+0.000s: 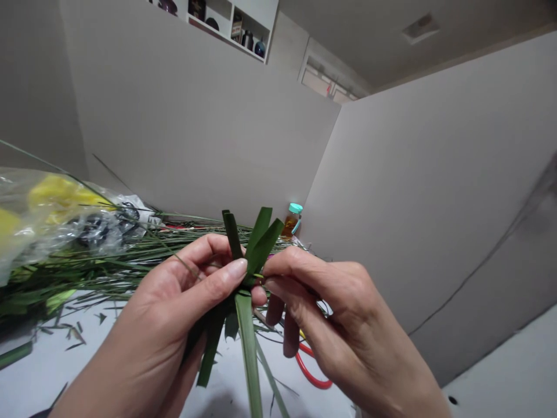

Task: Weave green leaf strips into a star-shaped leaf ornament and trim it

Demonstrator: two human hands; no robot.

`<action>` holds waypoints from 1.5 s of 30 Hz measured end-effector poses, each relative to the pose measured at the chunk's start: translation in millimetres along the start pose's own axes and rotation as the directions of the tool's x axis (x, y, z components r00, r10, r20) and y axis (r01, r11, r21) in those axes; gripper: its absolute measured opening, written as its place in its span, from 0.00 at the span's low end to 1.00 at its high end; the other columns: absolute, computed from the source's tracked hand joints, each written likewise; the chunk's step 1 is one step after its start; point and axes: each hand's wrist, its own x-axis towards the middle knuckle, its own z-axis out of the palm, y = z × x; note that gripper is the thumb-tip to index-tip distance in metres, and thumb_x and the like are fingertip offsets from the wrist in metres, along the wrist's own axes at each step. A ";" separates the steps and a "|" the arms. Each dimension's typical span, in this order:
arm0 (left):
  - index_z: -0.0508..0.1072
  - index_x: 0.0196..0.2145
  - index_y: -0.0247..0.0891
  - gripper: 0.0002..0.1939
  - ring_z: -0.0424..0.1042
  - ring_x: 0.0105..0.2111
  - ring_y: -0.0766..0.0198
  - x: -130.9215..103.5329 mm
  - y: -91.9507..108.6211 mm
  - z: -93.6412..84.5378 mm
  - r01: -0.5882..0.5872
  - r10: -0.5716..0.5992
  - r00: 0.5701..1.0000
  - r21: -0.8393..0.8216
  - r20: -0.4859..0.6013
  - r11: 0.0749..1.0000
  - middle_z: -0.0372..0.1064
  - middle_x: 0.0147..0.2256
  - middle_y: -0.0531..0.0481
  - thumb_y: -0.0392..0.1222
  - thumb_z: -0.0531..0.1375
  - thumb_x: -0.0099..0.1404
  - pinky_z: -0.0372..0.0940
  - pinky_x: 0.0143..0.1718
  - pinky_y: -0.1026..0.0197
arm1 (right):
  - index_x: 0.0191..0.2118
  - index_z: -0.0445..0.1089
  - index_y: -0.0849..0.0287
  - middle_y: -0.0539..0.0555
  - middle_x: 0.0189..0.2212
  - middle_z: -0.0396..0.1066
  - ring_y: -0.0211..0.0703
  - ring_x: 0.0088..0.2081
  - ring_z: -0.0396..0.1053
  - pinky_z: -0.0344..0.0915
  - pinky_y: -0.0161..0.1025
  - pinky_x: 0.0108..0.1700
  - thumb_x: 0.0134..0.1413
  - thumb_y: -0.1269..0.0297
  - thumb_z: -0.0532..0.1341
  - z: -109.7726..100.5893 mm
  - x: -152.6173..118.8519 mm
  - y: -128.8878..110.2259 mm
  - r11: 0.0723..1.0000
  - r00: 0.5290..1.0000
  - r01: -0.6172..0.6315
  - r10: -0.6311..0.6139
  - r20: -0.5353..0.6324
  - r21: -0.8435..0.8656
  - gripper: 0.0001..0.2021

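Several broad green leaf strips (262, 244) are gathered into a bundle at the middle of the head view, some ends pointing up and others hanging down. My left hand (174, 302) is closed around the bundle, its thumb pressed on the strips near their crossing. My right hand (326, 302) is closed in a pinch at the crossing's right side, on what looks like a thin strip end between thumb and forefinger. One long pale-green strip (249, 354) runs down toward me. Red-handled scissors (314, 380) lie on the white table, partly hidden behind my right hand.
A heap of long green leaves (104, 270) covers the table's back left. Clear plastic bags with yellow contents (56, 197) sit on it. A bottle with a turquoise lid (295, 209) stands by the partition corner. Leaf scraps (73, 334) litter the white table (104, 348).
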 end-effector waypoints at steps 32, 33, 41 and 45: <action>0.83 0.29 0.48 0.19 0.74 0.18 0.69 -0.8 3.0 3.6 0.079 -0.074 0.996 -0.103 0.050 0.992 0.79 0.23 0.60 0.33 0.79 0.39 0.74 0.23 0.71 | 0.37 0.64 0.55 0.43 0.23 0.63 0.34 0.23 0.60 0.57 0.33 0.26 0.67 0.71 0.54 7.7 1.0 -8.0 0.995 0.995 -0.069 0.064 -0.081 -0.066 0.05; 0.83 0.30 0.48 0.19 0.74 0.19 0.69 -0.9 3.1 3.6 0.085 -0.080 0.996 -0.104 0.050 0.991 0.80 0.24 0.59 0.33 0.78 0.39 0.74 0.24 0.71 | 0.37 0.64 0.56 0.43 0.24 0.63 0.34 0.24 0.61 0.57 0.34 0.26 0.66 0.71 0.54 8.0 0.9 -8.4 0.995 0.995 -0.060 0.054 -0.082 -0.074 0.06; 0.82 0.29 0.50 0.16 0.75 0.18 0.65 -4.1 2.6 -2.1 0.105 -0.094 0.992 -0.136 0.088 0.985 0.80 0.22 0.60 0.32 0.76 0.43 0.74 0.20 0.67 | 0.38 0.65 0.55 0.48 0.29 0.70 0.38 0.26 0.64 0.59 0.35 0.26 0.65 0.71 0.53 11.9 -2.1 -12.5 0.989 0.990 -0.060 0.042 -0.133 -0.132 0.06; 0.82 0.27 0.51 0.18 0.75 0.19 0.65 -3.2 3.4 -0.9 0.113 -0.103 0.993 -0.191 0.060 0.975 0.80 0.23 0.60 0.29 0.75 0.41 0.71 0.17 0.69 | 0.37 0.64 0.55 0.49 0.25 0.68 0.39 0.24 0.63 0.62 0.36 0.26 0.65 0.71 0.52 13.1 -4.1 -14.7 0.984 0.987 -0.083 0.060 -0.147 -0.157 0.06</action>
